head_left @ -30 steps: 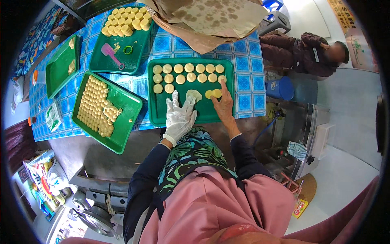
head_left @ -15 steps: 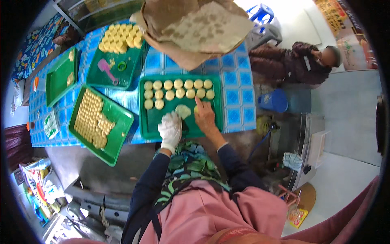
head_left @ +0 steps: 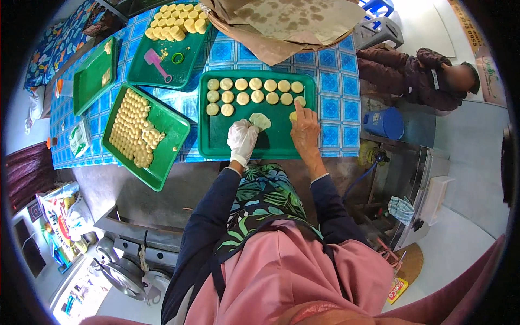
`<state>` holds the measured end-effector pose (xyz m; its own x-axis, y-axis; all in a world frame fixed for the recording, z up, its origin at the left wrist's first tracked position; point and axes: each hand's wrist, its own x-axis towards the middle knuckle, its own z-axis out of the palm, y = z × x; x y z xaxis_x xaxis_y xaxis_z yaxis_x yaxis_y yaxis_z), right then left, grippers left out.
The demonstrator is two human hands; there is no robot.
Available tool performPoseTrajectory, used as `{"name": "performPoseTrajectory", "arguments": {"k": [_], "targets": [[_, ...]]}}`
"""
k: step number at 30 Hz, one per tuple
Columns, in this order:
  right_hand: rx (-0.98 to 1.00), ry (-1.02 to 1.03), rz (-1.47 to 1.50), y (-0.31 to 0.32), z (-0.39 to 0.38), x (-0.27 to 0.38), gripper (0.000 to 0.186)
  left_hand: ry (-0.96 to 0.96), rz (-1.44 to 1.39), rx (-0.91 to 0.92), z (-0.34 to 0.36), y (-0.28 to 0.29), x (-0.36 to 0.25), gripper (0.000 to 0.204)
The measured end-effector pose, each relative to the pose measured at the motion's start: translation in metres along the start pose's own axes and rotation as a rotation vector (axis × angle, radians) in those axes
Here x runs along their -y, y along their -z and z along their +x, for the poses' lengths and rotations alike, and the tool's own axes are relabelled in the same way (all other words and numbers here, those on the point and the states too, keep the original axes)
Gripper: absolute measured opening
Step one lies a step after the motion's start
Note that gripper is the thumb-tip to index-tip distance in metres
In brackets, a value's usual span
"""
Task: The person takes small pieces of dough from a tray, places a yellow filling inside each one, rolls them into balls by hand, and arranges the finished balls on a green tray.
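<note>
Left hand [head_left: 242, 140] curled at flattened dough [head_left: 261, 122], right hand [head_left: 306, 132] pointing to a round

The gloved left hand rests over the front green tray [head_left: 216, 138], its fingers bent and bunched together beside the thin, pale flattened dough; whether they pinch its edge, I cannot tell. The bare right hand reaches in from the other side, index finger stretched out to the last round [head_left: 300, 101] of the 2nd row, its other fingers bent close together. A yellow piece [head_left: 293, 116] shows partly beside them; any grip on it is hidden.

Beyond the fingers, 16 pale rounds stand in rows of 2, 7 and 7. To the left, a tilted green tray [head_left: 172, 146] holds many small dough balls [head_left: 127, 122]. Farther back on the blue-checked surface [head_left: 333, 127], another green tray [head_left: 140, 70] carries yellow discs [head_left: 177, 21], a pink scoop [head_left: 157, 65] and a green ring [head_left: 173, 58].
</note>
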<state>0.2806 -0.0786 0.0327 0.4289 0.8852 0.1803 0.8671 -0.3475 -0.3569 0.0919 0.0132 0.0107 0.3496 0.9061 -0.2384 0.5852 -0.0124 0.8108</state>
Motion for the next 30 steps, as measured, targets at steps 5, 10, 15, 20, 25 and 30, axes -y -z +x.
{"name": "performPoseTrajectory", "arguments": {"k": [5, 10, 15, 20, 25, 30], "targets": [[-0.022, -0.056, 0.106, 0.001, 0.007, -0.006, 0.069, -0.117, -0.158, -0.155, -0.019, -0.004, -0.023, 0.024], [-0.015, -0.041, 0.136, 0.000, 0.007, -0.009, 0.065, 0.026, -0.152, -0.177, -0.012, -0.011, -0.028, 0.030], [-0.046, 0.004, 0.115, -0.001, 0.006, -0.008, 0.064, -0.051, -0.224, -0.249, -0.006, -0.014, -0.007, 0.029], [-0.040, -0.041, 0.113, 0.002, 0.009, -0.007, 0.064, 0.218, -0.685, -0.172, -0.009, -0.011, -0.005, 0.021], [-0.111, 0.091, 0.160, 0.004, 0.010, 0.011, 0.063, 0.171, -0.879, -0.134, -0.013, -0.003, -0.009, 0.024], [-0.017, 0.311, 0.378, -0.022, 0.010, 0.049, 0.061, 0.176, -0.880, -0.171, -0.015, -0.009, -0.001, 0.018]]}}
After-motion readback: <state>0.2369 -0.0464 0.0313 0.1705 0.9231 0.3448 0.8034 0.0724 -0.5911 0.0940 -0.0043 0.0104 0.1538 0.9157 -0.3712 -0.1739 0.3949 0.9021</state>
